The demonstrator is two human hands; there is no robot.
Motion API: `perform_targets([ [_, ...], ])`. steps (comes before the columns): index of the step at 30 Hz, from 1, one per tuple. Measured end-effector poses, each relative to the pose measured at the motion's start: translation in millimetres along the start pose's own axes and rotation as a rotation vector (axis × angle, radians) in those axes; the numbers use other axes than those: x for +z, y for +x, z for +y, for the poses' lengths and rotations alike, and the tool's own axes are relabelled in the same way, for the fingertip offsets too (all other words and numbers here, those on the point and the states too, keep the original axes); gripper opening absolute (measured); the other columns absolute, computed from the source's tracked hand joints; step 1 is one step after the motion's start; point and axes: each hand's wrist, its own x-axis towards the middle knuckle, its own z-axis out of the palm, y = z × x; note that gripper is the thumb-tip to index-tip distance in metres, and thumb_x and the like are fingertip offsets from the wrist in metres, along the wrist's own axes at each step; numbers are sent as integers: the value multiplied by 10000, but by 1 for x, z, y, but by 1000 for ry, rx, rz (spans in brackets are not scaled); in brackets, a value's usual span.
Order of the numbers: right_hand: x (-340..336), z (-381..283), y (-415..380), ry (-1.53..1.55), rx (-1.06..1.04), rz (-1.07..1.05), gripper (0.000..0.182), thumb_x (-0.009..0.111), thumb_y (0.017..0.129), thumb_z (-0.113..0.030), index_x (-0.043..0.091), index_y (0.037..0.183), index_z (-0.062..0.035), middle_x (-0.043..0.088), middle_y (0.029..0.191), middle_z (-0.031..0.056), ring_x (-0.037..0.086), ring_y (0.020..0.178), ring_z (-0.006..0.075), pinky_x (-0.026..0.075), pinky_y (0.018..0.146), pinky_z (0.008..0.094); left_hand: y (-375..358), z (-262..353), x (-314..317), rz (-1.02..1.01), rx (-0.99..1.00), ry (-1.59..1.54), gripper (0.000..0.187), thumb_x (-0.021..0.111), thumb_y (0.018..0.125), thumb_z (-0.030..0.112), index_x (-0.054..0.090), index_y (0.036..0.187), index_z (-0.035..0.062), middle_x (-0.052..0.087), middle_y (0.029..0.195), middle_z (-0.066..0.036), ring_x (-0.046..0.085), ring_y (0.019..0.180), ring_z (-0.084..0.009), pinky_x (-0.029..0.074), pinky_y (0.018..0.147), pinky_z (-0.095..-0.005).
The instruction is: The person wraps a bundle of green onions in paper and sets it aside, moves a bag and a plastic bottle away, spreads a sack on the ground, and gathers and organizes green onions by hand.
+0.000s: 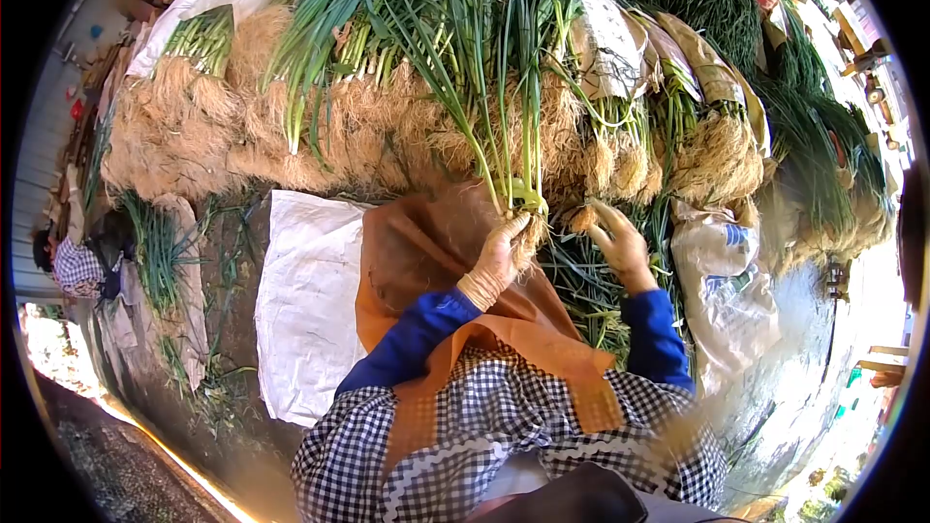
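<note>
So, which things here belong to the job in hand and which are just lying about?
Seemingly part of the job:
leek-like stalks in the left hand
root tuft at the fingertips of the right hand
rooted bunches piled ahead

Apparently just lying about:
white sack beside the brown sheet
printed sack at right
loose leaves at left

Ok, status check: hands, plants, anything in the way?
Left hand gripping long green leafy stalks near their tan fibrous roots. Right hand at small brown root tuft, grip unclear. Nothing visibly blocking either.
</note>
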Motion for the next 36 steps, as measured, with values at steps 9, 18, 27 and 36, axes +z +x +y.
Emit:
perform_targets([
  [9, 35, -60, -12, 143, -621, -3, 289, 576, 817, -154, 505, 547, -82, 445, 454, 112, 449, 381, 260, 361, 400, 389, -4, 15, 4, 116, 373, 446, 183, 523, 805, 3, 574, 980, -11, 629, 925, -99, 605, 862, -160, 500, 728, -258],
  [18, 8, 28, -24, -239, 31, -235, 316, 546, 838, -369, 663, 943, -94, 652, 898, 136, 641, 809, 267, 502, 702, 357, 9, 12, -1, 6, 317, 398, 428, 513, 826, -38, 381, 1230, 18, 590, 1060, -139, 605, 934, -200, 509, 804, -289],
  [27, 49, -101, 94, 17, 16, -439, 462, 594, 763, -517, 685, 905, -87, 661, 809, 132, 640, 785, 261, 494, 737, 344, -3, -2, -14, 48, 305, 706, 565, 502, 817, -60, 254, 1316, 37, 505, 1122, -70, 527, 1025, -163, 448, 882, -292],
  [36, 66, -59, 41, 1115, 180, -315, 265, 531, 909, -264, 595, 873, -9, 581, 684, 7, 484, 578, 54, 384, 538, 179, 12, 4, -13, -16, -167, 104, 208, 560, 888, 249, 559, 1033, 100, 581, 865, -7, 563, 787, -142, 485, 747, -318],
])
